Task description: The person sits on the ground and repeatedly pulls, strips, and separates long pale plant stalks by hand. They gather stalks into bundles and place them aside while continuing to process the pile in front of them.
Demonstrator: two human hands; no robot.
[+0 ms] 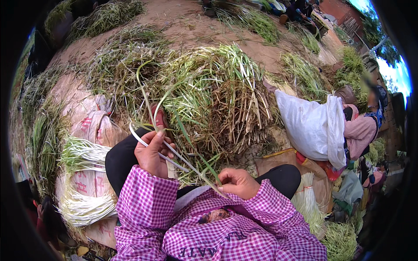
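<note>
My left hand (153,153) is closed on several long plant stalks (178,153), pale at the lower part and green toward the curling tips. My right hand (237,183) pinches a green leaf at the lower end of one stalk, close to my checked smock. In front of both hands lies a large heap of uprooted green plants (209,75), with brown roots and thick stems on its right side. To the left, bundles of trimmed pale stalks (88,208) rest on a woven sack (89,182).
A full white woven sack (305,125) stands at the right, beside a seated person (361,129). Near my right knee is a tied bundle of pale stalks (307,195). More plant heaps (49,143) lie at the left. Other people sit at the far edge and right.
</note>
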